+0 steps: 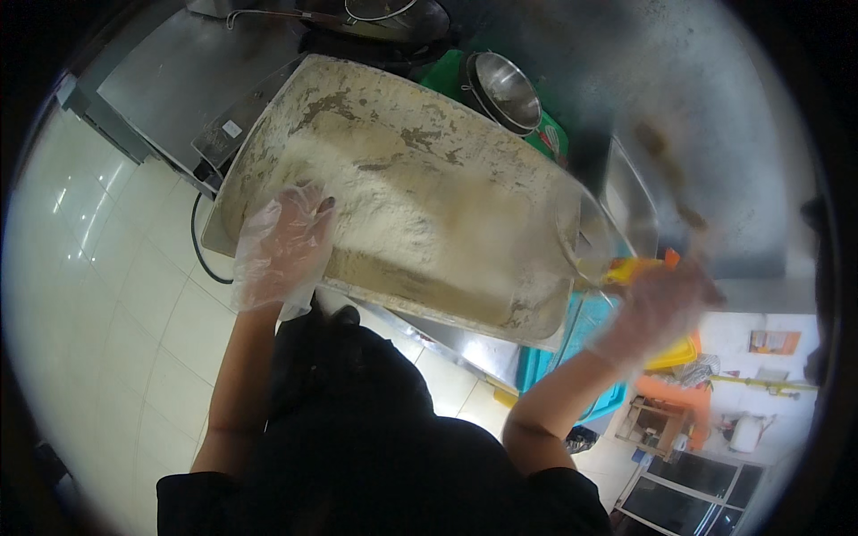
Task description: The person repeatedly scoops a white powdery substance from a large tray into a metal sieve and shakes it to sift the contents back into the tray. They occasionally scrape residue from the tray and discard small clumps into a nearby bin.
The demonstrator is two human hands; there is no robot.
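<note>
A large, deep rectangular tub (462, 144) holds a bed of white flour-like powder (382, 208), heaped mostly toward its left part. My left hand (285, 241), in a loose clear plastic glove, is over the tub's near left side at the powder. Its fingers are bent, and their undersides are hidden. Beyond the tub's right end is my right hand (660, 308), also gloved and blurred by motion. It grips what looks like a round wire strainer (560, 231), whose blurred hoop overlaps the tub's right rim. Whether the strainer contains anything is too blurred to tell.
Behind the tub stand a dark wok (395, 30) and stacked metal bowls or strainers (506, 90) on something green. A steel counter (181, 87) lies at left. Turquoise plastic baskets (593, 318) are below my right arm. Pale floor tiles (114, 268) extend on the left.
</note>
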